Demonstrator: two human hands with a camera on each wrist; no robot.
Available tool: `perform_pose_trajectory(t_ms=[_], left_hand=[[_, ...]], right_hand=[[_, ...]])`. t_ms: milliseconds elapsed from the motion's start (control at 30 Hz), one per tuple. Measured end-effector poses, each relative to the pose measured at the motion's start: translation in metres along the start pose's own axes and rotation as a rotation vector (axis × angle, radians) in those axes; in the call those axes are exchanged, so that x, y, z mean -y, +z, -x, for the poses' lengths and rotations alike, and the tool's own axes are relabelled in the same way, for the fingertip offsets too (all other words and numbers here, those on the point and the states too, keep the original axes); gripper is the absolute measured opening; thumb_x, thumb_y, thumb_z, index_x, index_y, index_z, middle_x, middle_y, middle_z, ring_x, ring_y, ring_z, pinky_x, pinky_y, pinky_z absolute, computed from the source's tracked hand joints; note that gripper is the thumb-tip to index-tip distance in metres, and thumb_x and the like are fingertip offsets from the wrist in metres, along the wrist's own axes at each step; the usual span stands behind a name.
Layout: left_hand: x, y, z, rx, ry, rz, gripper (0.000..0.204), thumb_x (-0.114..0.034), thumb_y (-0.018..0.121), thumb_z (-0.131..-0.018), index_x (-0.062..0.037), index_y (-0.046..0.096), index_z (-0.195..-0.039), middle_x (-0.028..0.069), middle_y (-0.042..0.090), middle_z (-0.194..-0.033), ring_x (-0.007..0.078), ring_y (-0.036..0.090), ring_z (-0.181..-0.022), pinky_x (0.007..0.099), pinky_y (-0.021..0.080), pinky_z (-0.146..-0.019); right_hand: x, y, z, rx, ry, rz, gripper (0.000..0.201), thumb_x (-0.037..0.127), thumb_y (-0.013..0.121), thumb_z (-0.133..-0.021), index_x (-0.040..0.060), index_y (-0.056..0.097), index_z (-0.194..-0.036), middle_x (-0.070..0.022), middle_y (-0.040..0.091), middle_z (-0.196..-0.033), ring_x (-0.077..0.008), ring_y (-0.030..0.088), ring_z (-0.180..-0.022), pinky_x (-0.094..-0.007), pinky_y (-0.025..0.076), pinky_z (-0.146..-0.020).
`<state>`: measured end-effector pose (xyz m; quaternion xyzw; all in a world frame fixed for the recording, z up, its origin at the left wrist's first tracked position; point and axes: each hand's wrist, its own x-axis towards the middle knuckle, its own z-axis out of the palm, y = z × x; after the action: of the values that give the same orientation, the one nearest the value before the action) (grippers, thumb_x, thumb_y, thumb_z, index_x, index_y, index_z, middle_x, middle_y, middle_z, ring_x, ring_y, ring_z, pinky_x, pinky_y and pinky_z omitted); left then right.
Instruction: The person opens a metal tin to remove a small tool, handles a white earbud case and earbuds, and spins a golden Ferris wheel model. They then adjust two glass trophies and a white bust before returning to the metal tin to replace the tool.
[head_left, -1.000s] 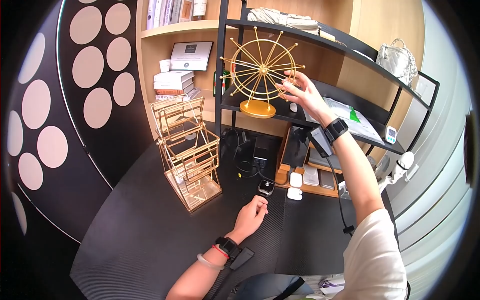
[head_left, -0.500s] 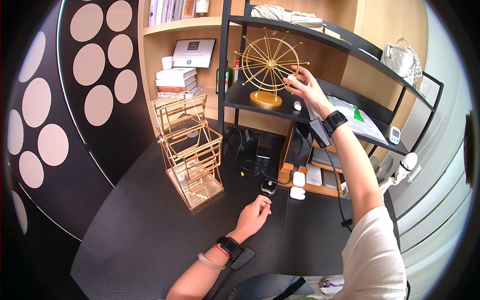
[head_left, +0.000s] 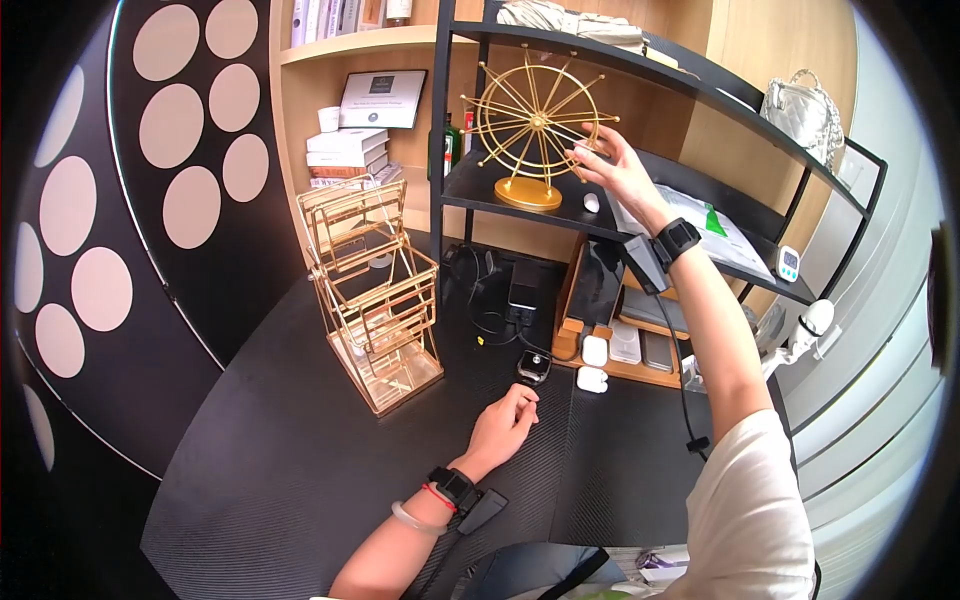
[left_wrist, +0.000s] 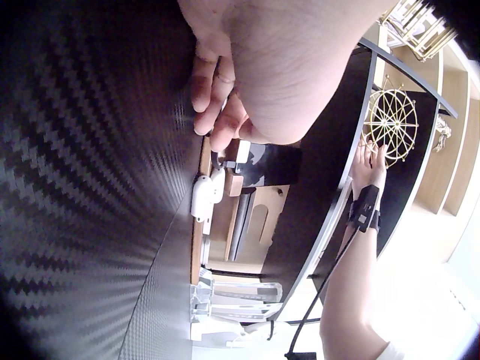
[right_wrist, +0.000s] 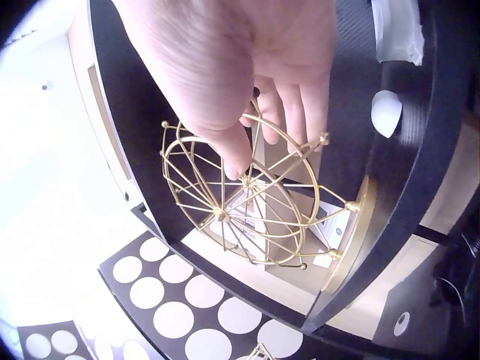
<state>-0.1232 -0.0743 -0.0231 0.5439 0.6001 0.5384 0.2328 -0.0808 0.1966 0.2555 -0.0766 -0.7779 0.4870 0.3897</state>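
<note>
A gold Ferris wheel ornament [head_left: 538,122] stands upright on the middle shelf, its round base [head_left: 528,193] on the black board. My right hand [head_left: 625,180] is at the wheel's right side, thumb and fingers around the rim. In the right wrist view the thumb [right_wrist: 234,154] reaches in among the gold spokes while the other fingers extend past the rim. My left hand [head_left: 500,428] rests on the black table with its fingers loosely curled and nothing in them. Just beyond its fingertips lies a small black watch-like device [head_left: 534,367].
A gold wire rack [head_left: 375,300] stands on the table at left. White earbud cases [head_left: 592,379] and a wooden organizer [head_left: 640,372] are at the right. A small white object [head_left: 591,203] sits beside the wheel's base. The upper shelf [head_left: 700,90] hangs above my right hand.
The Ferris wheel has gone back and a little right with my right hand, from overlapping the shelf's front edge to standing on the shelf. My left hand has stayed put.
</note>
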Motion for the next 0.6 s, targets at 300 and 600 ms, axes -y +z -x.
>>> perform_pose_trajectory(t_ms=[300, 600], left_hand=[[-0.001, 0.001, 0.001, 0.0, 0.001, -0.005, 0.014, -0.013, 0.054, -0.096, -0.0068, 0.053, -0.108, 0.0062, 0.069, -0.084, 0.0199, 0.067, -0.074, 0.0332, 0.052, -0.069], [-0.004, 0.001, 0.001, 0.038, 0.04, -0.017, 0.015, -0.011, 0.054, -0.097, -0.0053, 0.054, -0.111, 0.0048, 0.068, -0.083, 0.014, 0.065, -0.073, 0.0281, 0.05, -0.07]], right_hand=[[-0.005, -0.005, -0.003, -0.009, -0.009, 0.007, 0.064, 0.021, 0.067, -0.094, 0.0011, 0.033, -0.145, -0.0189, 0.05, -0.135, -0.0238, 0.058, -0.12, -0.0347, 0.05, -0.101], [-0.02, -0.009, -0.014, -0.031, -0.033, 0.007, 0.071, 0.026, 0.073, -0.09, 0.0018, 0.035, -0.145, -0.0176, 0.051, -0.131, -0.0238, 0.06, -0.114, -0.0338, 0.053, -0.094]])
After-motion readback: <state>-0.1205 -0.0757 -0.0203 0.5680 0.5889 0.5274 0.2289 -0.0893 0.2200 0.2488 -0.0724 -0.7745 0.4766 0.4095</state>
